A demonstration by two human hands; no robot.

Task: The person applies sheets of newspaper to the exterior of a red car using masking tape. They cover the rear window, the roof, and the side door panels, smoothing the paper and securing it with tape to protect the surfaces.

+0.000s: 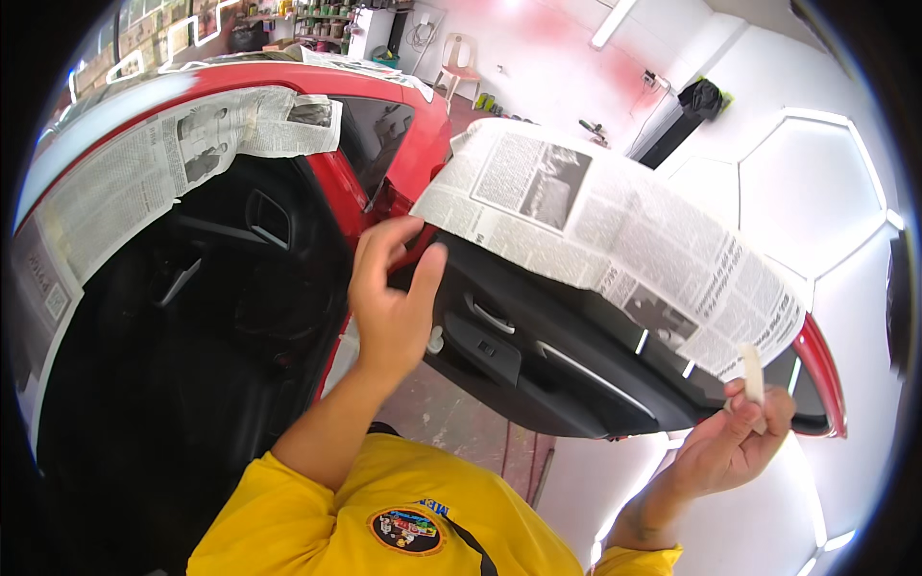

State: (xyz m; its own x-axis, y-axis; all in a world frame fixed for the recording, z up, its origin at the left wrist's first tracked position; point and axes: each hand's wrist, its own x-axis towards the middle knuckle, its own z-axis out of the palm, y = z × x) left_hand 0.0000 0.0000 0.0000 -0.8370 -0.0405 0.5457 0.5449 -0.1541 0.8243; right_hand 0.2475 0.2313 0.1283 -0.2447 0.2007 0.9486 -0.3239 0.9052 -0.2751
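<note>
While holding left fingers parted just beside, perhaps touching, newspaper on the door to their right, pinching a pale tape-like strip upright between right fingers. Could tear the paper by tugging, or spoil the strip by letting it curl.

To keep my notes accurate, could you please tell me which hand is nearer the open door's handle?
Left. The left hand is just left of the handle; the right hand is farther off to its right, pinching a pale strip.
</note>
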